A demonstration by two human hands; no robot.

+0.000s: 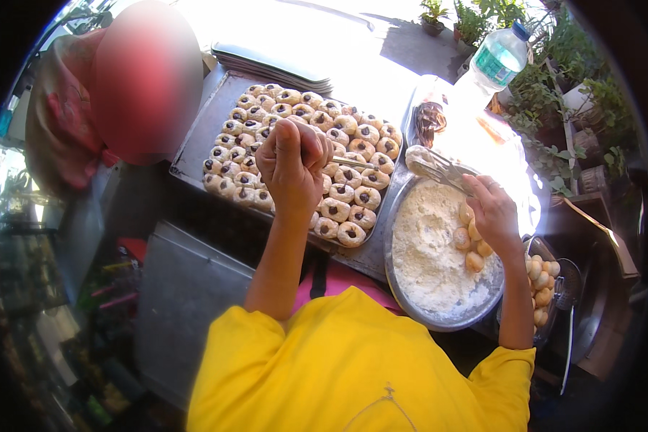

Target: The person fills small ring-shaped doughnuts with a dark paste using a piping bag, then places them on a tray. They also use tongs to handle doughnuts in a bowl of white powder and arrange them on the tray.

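My left hand (293,160) is raised in a fist above the tray, thumb uppermost. A thin, straight metal utensil (354,163) sticks out of it to the right; its kind I cannot make out. My right hand (495,214) grips metal tongs (450,171) over the far rim of a round metal basin (446,322). At the tongs' tip is a whitish, powdered piece (423,161). White powder (432,245) fills much of the basin, with several plain golden dough balls (474,261) on its right side. Rows of powdered, dark-filled doughnuts (334,209) cover the tray (194,160).
A stack of metal trays (266,63) lies behind the doughnuts. Beyond the basin are a dark brown smeared container (430,119) and a large water bottle (498,59). More golden balls (541,284) sit at the right. A person (72,122) is at the far left.
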